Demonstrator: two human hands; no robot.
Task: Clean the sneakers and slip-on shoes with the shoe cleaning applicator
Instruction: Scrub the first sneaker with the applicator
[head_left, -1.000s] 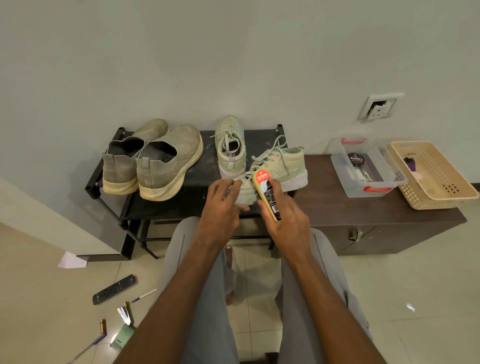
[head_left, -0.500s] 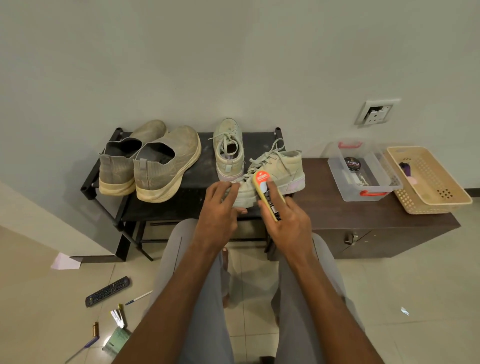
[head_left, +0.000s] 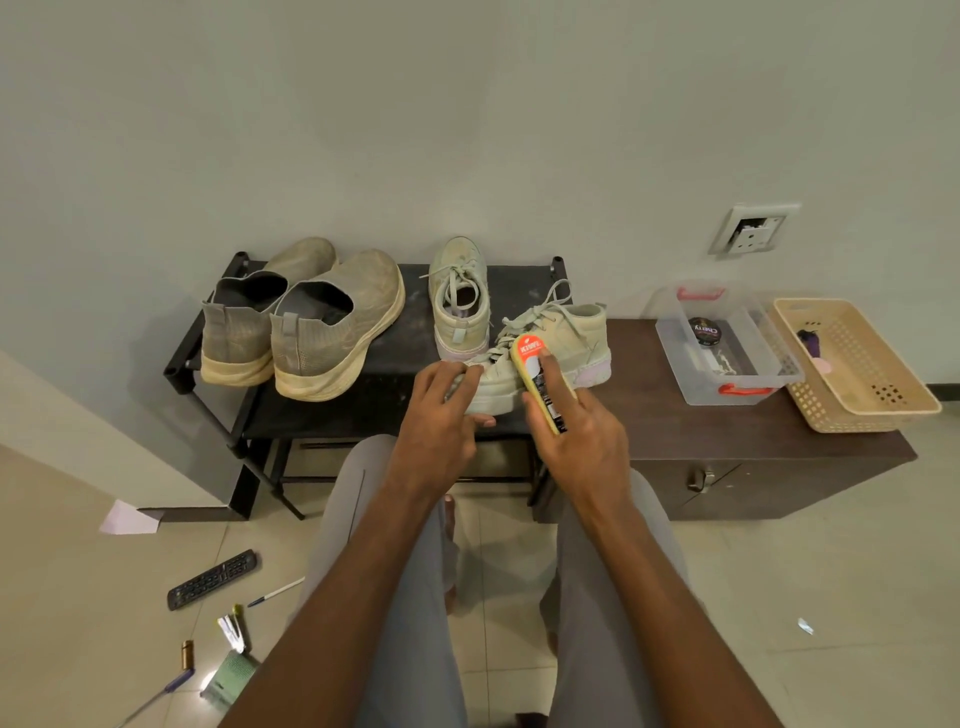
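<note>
Four shoes sitting on black rack (head_left: 332, 410): slip-on pair (head_left: 306, 322) at left end, one sneaker (head_left: 460, 296) at back edge, second sneaker (head_left: 545, 353) lying crosswise at front right corner. Left hand (head_left: 441, 410) bracing its toe, fingers curling around it. Right hand (head_left: 576, 431) gripping applicator (head_left: 537, 379), holding it against sneaker's side. Judging step: scrubbing first sneaker. Next move probably calling for steady strokes along upper, toe pinned firmly.

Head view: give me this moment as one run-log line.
left hand holds sneaker toe | right hand grips applicator against sneaker side | slip-ons untouched on rack
</note>
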